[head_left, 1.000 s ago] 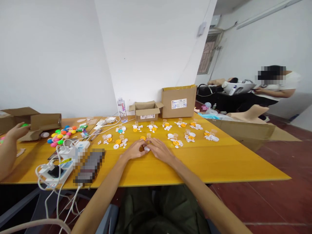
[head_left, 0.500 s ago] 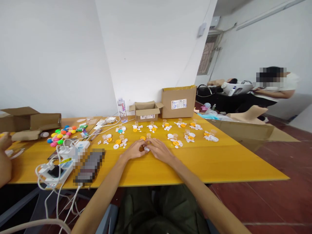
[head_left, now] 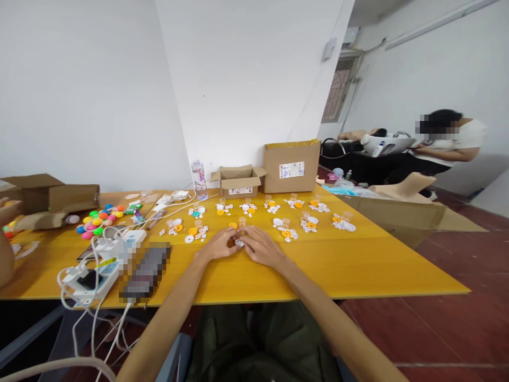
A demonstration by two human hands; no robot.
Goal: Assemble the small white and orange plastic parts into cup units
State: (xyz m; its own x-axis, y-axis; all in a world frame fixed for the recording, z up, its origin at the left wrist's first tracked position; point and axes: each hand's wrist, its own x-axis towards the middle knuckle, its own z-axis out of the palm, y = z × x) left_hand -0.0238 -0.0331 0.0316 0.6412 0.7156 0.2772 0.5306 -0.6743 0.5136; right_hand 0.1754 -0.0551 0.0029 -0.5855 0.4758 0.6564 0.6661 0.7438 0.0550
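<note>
My left hand [head_left: 220, 245]: middle of the frame on the yellow wooden table [head_left: 358, 265], fingertips pinching a small white disc-shaped piece [head_left: 238, 243].
My right hand [head_left: 260, 246]: meets the left, fingers closed on the same piece.
Small white piece: between both hands, just above the tabletop.
Nearby: small orange round cap [head_left: 233, 225] just beyond my fingers.
Left edge: another person's hand [head_left: 6, 209] near the multicoloured plastic balls [head_left: 99, 218].

A small white round piece [head_left: 239, 243] lies low on the yellow bench [head_left: 358, 265], pinched between the fingers of both hands. Just behind it sit an orange cap [head_left: 233, 225] and a small clear vial [head_left: 242, 221], upright.
</note>
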